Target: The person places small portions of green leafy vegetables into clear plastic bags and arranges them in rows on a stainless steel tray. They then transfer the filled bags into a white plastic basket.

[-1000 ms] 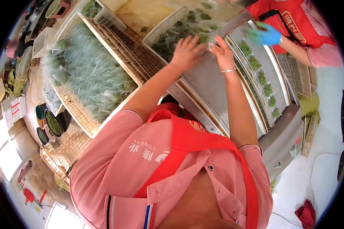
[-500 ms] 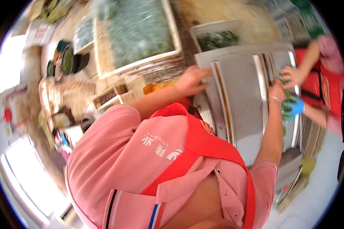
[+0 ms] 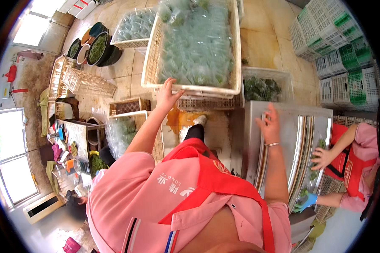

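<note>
My left hand (image 3: 169,96) reaches to the near rim of a large cream plastic crate (image 3: 194,90). Its fingers are apart, the fingertips at the rim. Clear plastic bags (image 3: 194,46) fill this crate, some with greens showing inside. Over the left part of a grey metal machine (image 3: 283,110), my right hand (image 3: 270,125) is raised with its fingers spread, slightly blurred and holding nothing. Small green bundles (image 3: 314,166) lie along the machine's right side. Another person's bare hand (image 3: 323,158) touches them, and that person's blue-gloved hand (image 3: 306,201) is at the machine's lower right.
Behind the machine stands a crate of dark leafy greens (image 3: 261,89). Stacked white and green crates (image 3: 346,63) rise at the far right. Left of me are an open crate with bagged greens (image 3: 126,126), buckets (image 3: 99,48) and a cluttered table (image 3: 76,147). Orange liquid (image 3: 177,118) wets the floor.
My view has turned leftward. My left hand has gone from the machine's left edge to the large crate's rim. My right hand has left the machine's right side, lifting away from the other person's hands.
</note>
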{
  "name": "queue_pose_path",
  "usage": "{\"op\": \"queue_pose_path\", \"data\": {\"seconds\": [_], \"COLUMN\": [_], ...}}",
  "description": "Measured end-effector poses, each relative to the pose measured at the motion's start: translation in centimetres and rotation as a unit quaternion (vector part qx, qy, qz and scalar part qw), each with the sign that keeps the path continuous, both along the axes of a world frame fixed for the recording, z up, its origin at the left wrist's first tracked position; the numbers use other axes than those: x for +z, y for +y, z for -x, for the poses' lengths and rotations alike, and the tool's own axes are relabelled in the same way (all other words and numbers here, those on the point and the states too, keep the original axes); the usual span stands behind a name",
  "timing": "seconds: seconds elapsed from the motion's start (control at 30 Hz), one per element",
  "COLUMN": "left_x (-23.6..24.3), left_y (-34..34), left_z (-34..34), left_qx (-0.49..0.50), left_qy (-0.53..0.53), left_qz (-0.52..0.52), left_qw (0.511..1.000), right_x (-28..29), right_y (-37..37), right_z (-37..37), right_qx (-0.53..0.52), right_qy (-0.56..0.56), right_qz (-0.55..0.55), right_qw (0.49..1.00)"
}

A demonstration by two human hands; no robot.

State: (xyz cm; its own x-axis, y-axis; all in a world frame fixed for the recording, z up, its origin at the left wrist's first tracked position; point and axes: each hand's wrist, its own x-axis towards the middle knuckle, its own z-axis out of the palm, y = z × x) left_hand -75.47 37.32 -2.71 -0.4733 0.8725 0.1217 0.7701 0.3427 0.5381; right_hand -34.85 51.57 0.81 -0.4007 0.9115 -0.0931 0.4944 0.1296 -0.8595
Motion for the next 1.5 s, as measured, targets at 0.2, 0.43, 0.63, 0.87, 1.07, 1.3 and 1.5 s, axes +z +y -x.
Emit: {"op": "queue_pose_path", "data": {"seconds": [0.2,0.43,0.63,0.87,1.07,1.3,1.5], "left_x": [0.8,1.3,1.5,4.3,4.1,3.0,1.4], "left_y": [5.9,12.8,16.2,20.9,25.5,29.9,33.4], "left_z": [8.8,17.8,20.4,22.5,24.5,24.7,25.8], "left_qx": [0.019,0.041,0.034,0.061,0.091,0.133,0.140], "left_qy": [-0.026,-0.014,-0.008,0.053,0.097,0.057,0.067], "left_qz": [-0.019,-0.059,-0.055,0.015,0.042,0.105,0.080], "left_qw": [0.999,0.997,0.998,0.997,0.990,0.984,0.985], "right_x": [0.6,1.3,2.6,-1.3,-1.5,-2.7,-3.7], "right_y": [1.8,8.2,15.9,33.2,41.9,41.7,40.6], "right_z": [14.0,21.3,27.8,44.9,58.3,65.2,67.9], "right_qx": [0.135,0.167,0.196,0.205,0.094,0.154,0.336], "right_qy": [-0.021,-0.018,0.029,0.131,-0.023,-0.089,0.027], "right_qz": [-0.110,-0.083,0.023,-0.155,-0.234,-0.177,-0.284], "right_qw": [0.985,0.982,0.980,0.957,0.967,0.968,0.898]}}
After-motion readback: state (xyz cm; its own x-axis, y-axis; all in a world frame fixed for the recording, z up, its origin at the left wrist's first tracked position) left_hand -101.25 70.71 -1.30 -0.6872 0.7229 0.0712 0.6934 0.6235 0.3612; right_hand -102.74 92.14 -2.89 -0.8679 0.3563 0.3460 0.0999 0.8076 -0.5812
